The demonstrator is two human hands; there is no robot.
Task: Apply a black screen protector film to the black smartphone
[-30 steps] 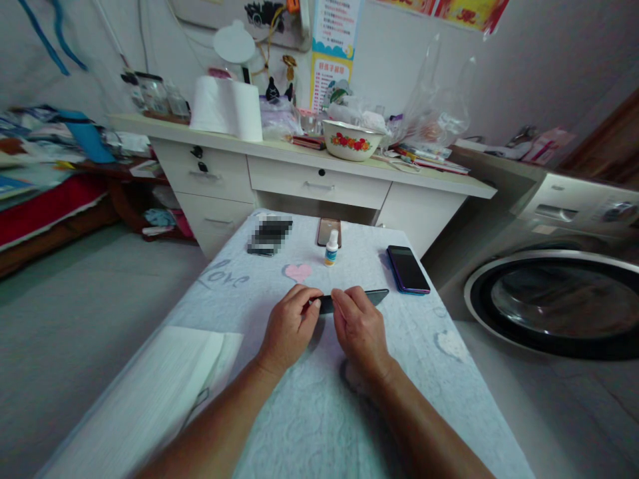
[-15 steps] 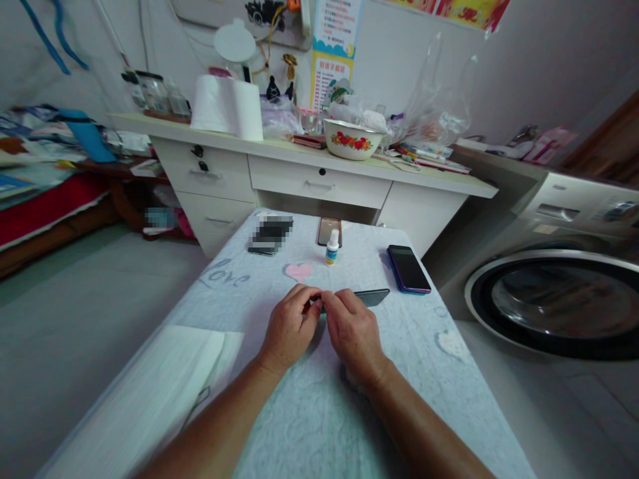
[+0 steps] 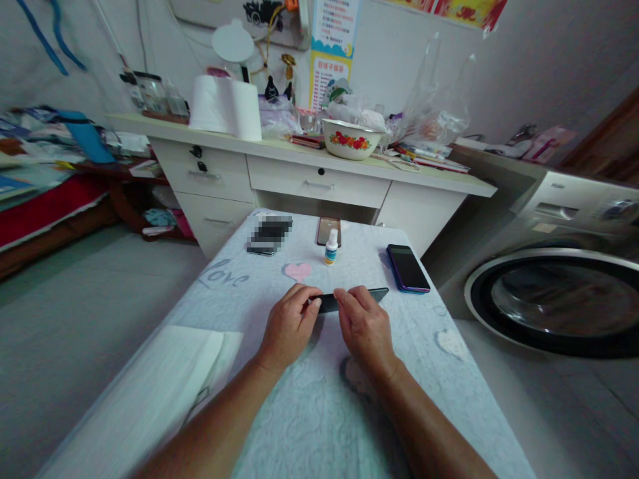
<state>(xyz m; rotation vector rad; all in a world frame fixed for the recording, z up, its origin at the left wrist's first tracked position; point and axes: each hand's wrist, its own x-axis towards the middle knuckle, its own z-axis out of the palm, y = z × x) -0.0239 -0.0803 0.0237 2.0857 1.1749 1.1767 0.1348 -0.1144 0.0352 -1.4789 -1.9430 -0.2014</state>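
Observation:
A thin dark phone (image 3: 328, 304) is held tilted, low over the cloth-covered table. At its left end, my left hand (image 3: 289, 324) pinches it between thumb and fingers. My right hand (image 3: 366, 327) has its fingers closed at the phone's near edge, around the middle, and covers part of it; the fingertips' exact grip is partly hidden. Beyond the hands stands a small white bottle (image 3: 331, 249) with a blue and yellow label. Behind that lies a gold-brown phone or case (image 3: 329, 230). Another phone with a purple edge (image 3: 408, 269) rests to the right.
A blurred-out dark item (image 3: 270, 235) lies at the table's far left. Folded white cloth or paper (image 3: 164, 372) covers the near left side. Past the table is a white desk (image 3: 319, 179) bearing a flowered bowl (image 3: 352, 141). A washing machine (image 3: 544, 219) stands on the right.
My right hand has moved to the right along the phone, away from my left hand, uncovering more of the phone between them. The left hand stays at the left end.

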